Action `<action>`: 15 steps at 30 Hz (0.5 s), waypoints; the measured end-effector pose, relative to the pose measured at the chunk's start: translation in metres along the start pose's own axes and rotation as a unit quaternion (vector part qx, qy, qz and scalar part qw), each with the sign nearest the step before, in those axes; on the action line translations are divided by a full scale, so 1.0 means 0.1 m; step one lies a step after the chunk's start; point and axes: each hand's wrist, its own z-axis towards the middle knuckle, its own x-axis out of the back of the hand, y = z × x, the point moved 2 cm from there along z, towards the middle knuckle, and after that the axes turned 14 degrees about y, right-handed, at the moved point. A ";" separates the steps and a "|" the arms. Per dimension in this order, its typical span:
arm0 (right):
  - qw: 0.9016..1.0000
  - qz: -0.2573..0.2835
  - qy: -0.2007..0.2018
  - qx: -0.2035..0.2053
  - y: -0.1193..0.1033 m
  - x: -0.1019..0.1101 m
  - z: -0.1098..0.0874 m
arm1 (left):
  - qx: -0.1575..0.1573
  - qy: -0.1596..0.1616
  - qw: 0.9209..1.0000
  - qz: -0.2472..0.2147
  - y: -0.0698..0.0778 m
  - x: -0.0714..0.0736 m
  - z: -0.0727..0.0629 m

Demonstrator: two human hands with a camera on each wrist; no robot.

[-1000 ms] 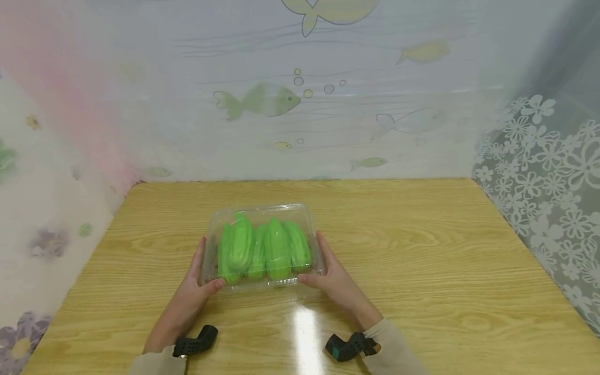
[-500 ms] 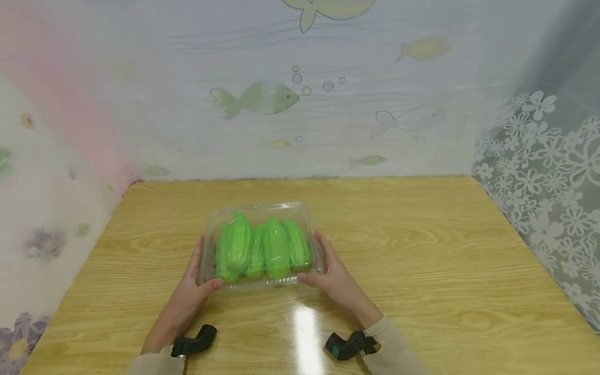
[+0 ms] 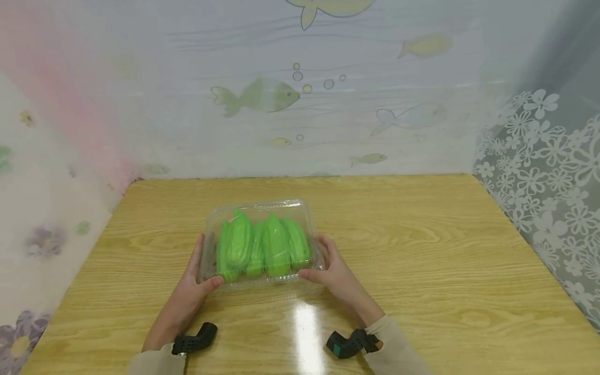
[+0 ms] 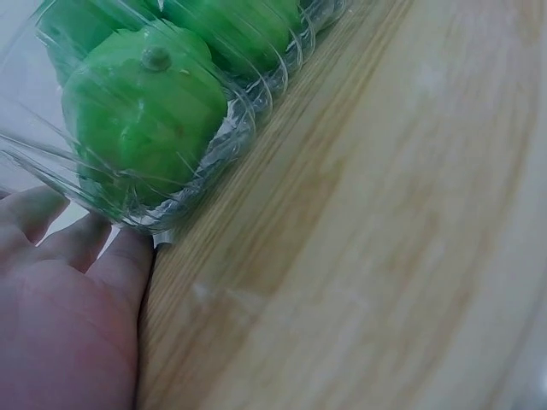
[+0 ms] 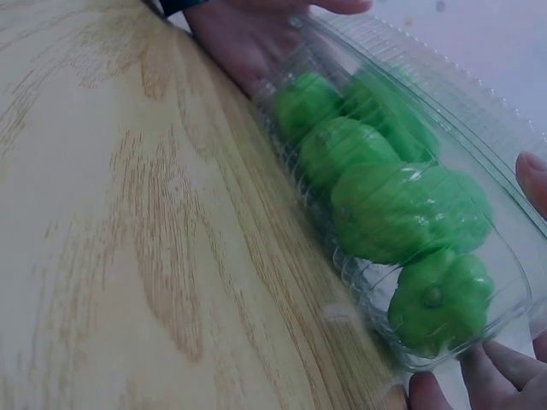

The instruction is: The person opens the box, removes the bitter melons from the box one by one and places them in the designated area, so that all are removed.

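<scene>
A clear plastic clamshell box (image 3: 287, 208) with its lid down sits near the middle of the wooden table. Inside lie several bright green, ridged, gourd-like vegetables (image 3: 277, 249), side by side. My left hand (image 3: 192, 289) grips the box's left end, thumb at the near corner and fingers along the side. At the opposite end, my right hand (image 3: 339, 278) holds it with the thumb on the near corner and fingers bent against the side. In the left wrist view, left fingers (image 4: 124, 260) meet the box's lower edge. Right fingertips (image 5: 487, 376) touch its bottom edge in the right wrist view.
The wooden table (image 3: 445, 271) extends to both sides and runs back to a wall (image 3: 187, 130) painted with fish. A panel with white flowers (image 3: 544, 182) borders the right side. Black wrist cameras (image 3: 196, 338) sit on both wrists.
My right fingers have bent more at the box's right side, where they were straighter before. The left hand and the box stay in nearly the same place.
</scene>
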 end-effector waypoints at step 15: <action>0.999 0.039 -0.001 -0.003 0.03 -0.01 0.02 | -0.013 0.003 1.000 -0.020 0.00 0.01 0.00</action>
